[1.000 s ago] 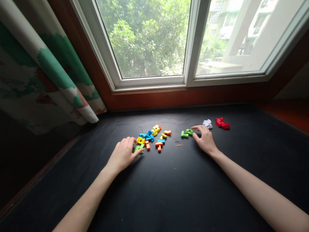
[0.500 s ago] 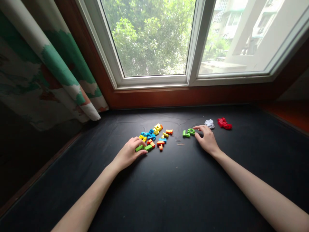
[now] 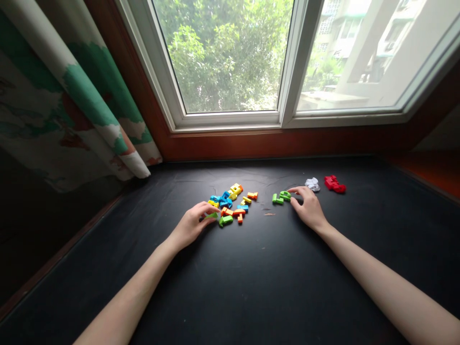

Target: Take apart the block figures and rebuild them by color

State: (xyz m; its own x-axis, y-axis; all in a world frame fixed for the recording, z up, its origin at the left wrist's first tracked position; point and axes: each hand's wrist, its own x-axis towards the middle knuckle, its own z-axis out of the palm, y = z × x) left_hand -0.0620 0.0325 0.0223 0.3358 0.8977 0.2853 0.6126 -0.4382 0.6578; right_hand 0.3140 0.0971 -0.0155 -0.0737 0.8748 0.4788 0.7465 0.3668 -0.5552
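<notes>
My left hand (image 3: 196, 223) is closed around a green toy block (image 3: 211, 215), held between thumb and fingers at the near left of a mixed pile. Just right of it another green block (image 3: 226, 220) lies on the black surface. The pile includes blue blocks (image 3: 225, 200), yellow blocks (image 3: 235, 189) and orange blocks (image 3: 239, 212). My right hand (image 3: 306, 205) rests with thumb and fingers apart, its fingertips beside a small group of green blocks (image 3: 285, 195). Whether they touch these blocks I cannot tell.
Behind my right hand sits a cluster of white blocks (image 3: 312, 184), with red blocks (image 3: 334, 184) farther right. A black cover (image 3: 251, 287) spreads over the surface. The window (image 3: 230, 120) stands at the back; a patterned curtain (image 3: 108, 115) hangs at the left.
My left hand has closed on a green block and shifted slightly left with it. The other green block now lies apart from that hand. My right hand stays nearly still.
</notes>
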